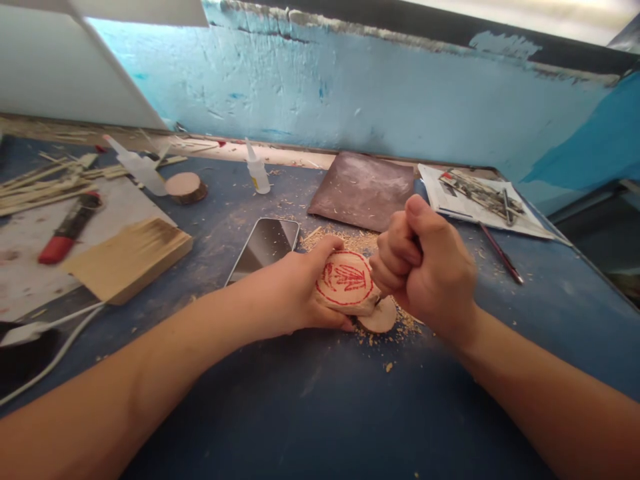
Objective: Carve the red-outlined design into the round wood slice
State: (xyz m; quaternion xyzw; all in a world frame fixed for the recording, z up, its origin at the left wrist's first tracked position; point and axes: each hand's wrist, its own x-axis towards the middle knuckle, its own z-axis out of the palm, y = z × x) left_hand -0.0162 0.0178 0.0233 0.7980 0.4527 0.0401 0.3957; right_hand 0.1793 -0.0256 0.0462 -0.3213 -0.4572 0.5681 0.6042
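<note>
My left hand [295,287] grips a round wooden disc [347,283] with a red circle and a red drawing on its face, holding it tilted on the blue table [310,400]. My right hand [425,267] is a closed fist right beside the disc, its fingers wrapped round a tool that is almost wholly hidden; only a small tip shows at the disc's right edge. A second, plain wooden disc [381,317] lies flat under the first one, amid wood shavings [400,327].
A phone [264,247] lies face up left of the hands. A wooden block [131,257], a red marker [70,228], wooden sticks [45,183], a log slice [186,187] and glue bottles [257,170] sit left and behind. A brown sheet [363,190], papers [475,197] and a pencil [500,252] lie right.
</note>
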